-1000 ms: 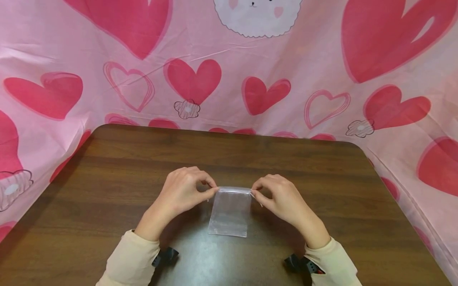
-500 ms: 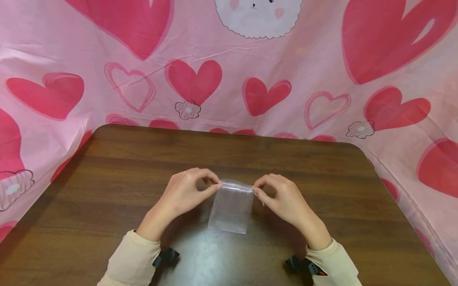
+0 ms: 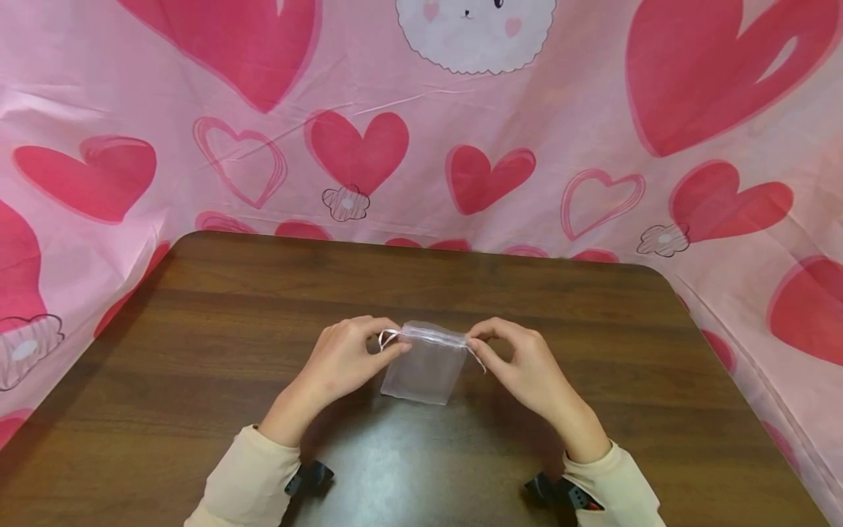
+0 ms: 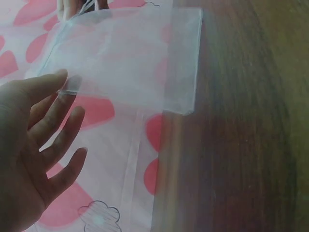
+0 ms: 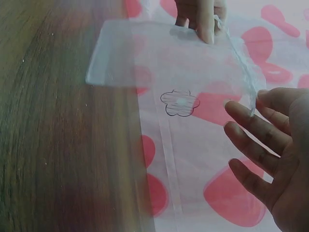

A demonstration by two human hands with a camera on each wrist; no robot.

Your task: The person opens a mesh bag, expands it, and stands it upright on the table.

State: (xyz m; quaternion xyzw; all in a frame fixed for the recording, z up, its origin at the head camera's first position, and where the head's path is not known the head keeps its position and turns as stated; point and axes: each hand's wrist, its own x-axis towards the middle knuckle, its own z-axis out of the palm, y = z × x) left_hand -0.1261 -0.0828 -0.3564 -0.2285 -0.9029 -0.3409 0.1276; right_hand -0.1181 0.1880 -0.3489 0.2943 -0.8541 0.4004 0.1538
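The left hand (image 3: 345,359) held a narrow grip, thumb and forefinger pinching a small see-through bag (image 3: 421,373) at the left end of its gathered mouth. In the left wrist view the thumb lay over the sheer cloth, a fingertip showed through from behind, and the remaining fingers were spread loosely, clear of the bag. The right hand (image 3: 520,359) had an equally narrow grip, its thumb and forefinger closed on the right end of the mouth, with the other fingers fanned apart below.

The bag lay between the two grips, its mouth at the far side and its bottom edge on the near side, slightly left of centre. The mouth slanted a little, its left end farther than its right. Whether the bottom edge touched the bench (image 3: 197,351) was hard to tell. A white loop of cord (image 3: 382,339) stood out beside the left grip; another length of cord (image 3: 479,361) dangled from the right one.

Nearer, cream sleeves (image 3: 244,479) covered both forearms, with a black device (image 3: 311,478) at the left wrist and another black device (image 3: 543,487) at the right. Beyond the dark wooden bench hung a pink cloth (image 3: 421,183) printed with red hearts.
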